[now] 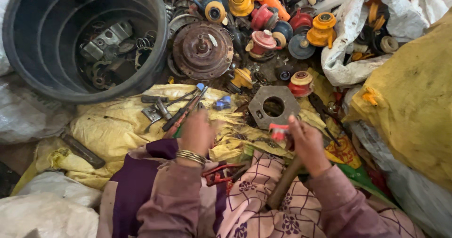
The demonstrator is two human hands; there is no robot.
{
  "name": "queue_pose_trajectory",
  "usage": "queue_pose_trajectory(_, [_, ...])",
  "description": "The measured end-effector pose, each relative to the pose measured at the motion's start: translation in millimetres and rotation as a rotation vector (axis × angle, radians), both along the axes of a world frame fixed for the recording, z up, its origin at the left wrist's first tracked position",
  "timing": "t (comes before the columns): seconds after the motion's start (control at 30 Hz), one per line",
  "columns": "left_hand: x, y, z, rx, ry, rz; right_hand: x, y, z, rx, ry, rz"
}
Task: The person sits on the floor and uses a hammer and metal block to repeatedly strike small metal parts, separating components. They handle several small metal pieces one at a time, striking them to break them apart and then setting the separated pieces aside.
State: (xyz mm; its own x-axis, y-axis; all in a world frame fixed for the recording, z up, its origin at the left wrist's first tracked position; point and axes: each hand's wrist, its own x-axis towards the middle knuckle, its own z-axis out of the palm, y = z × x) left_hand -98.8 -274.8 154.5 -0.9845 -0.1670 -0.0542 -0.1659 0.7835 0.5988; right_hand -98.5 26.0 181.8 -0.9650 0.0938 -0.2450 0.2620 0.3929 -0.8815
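From my remote seat, the tub [28, 54] stood far left, scrap parts in it. The rusted disc [202, 50] lay just right of it, spools [263, 42] behind and right. The hexagonal plate [274, 107] lay nearer, between my left hand [197, 133] and right hand [308, 141], tools [181, 110] left of it.

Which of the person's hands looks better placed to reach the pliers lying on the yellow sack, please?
Probably the left hand: it hovers right by the pliers, while the right hand is busy at a small red part beside the hexagonal metal plate.
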Motion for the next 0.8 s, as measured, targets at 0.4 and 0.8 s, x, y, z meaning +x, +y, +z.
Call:
queue_pose_trajectory(0.4, [-14.9, 8.3, -78.2, -0.084, -0.052, 0.217, 16.3, 2.3, 35.8, -0.514, 0.016, -0.099])
queue_pose_trajectory(0.8, [-26.1, 3.0, -64.4, 0.023, -0.211, 0.223, 5.6, 19.3, 29.4, -0.815, -0.221, -0.265])
